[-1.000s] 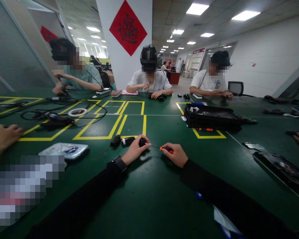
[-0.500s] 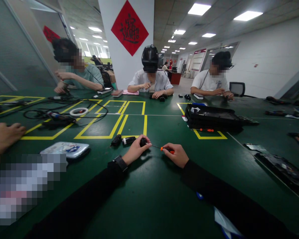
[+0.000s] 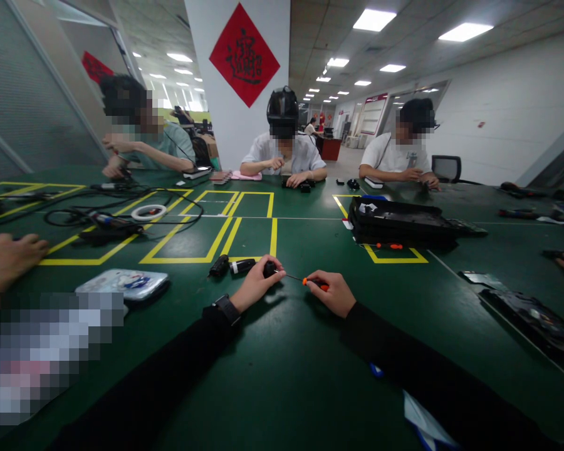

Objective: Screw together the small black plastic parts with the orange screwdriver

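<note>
My left hand (image 3: 259, 280) is closed round a small black part (image 3: 269, 269), whose kind I cannot make out because the fingers cover much of it. In my right hand (image 3: 334, 293) is a screwdriver (image 3: 323, 286) with an orange and black handle. Its thin shaft points left, and the tip meets or nearly meets the black part; the exact contact is too small to tell. Just left of my left hand lie a black cylindrical piece with a white band (image 3: 242, 267) and another black piece (image 3: 219, 266).
A green table (image 3: 272, 388) bears yellow tape outlines. Black casings (image 3: 404, 219) and an orange screwdriver (image 3: 395, 246) lie ahead right. Black cables (image 3: 98, 219) and a tape roll (image 3: 149, 213) are left, near a patterned case (image 3: 126, 283). Other people's hands (image 3: 12, 260) rest at both sides.
</note>
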`<state>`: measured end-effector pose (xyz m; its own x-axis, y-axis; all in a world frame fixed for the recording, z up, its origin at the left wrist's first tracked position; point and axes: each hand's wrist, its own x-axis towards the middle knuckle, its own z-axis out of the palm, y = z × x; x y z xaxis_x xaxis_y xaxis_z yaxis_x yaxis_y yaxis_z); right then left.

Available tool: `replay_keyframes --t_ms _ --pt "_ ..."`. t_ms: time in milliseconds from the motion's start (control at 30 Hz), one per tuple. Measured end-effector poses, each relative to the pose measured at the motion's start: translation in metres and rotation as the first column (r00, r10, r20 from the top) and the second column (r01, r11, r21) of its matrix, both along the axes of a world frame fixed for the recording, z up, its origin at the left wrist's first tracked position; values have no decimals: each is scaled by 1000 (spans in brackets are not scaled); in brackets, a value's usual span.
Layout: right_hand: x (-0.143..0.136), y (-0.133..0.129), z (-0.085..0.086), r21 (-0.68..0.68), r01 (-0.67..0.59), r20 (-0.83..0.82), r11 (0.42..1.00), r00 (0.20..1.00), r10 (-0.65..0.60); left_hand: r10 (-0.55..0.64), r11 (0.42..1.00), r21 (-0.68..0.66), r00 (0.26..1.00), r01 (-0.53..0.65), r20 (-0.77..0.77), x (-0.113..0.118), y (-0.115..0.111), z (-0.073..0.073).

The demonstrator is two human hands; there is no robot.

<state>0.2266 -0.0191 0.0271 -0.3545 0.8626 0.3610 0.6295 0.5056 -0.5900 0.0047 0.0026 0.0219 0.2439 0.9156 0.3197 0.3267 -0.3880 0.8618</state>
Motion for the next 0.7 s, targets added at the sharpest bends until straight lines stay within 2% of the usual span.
replay_keyframes --t_ms 400,600,700 --pt "-1 2 -5 9 -16 -46 1000 999 16 8 1000 9 1000 -8 6 1 0 0" --pt "-1 4 -4 101 -45 -80 994 995 53 6 1000 13 1000 -6 4 0 0 0" --pt "0 6 -6 88 -59 -104 994 992 68 20 1000 17 1000 -20 8 0 0 0"
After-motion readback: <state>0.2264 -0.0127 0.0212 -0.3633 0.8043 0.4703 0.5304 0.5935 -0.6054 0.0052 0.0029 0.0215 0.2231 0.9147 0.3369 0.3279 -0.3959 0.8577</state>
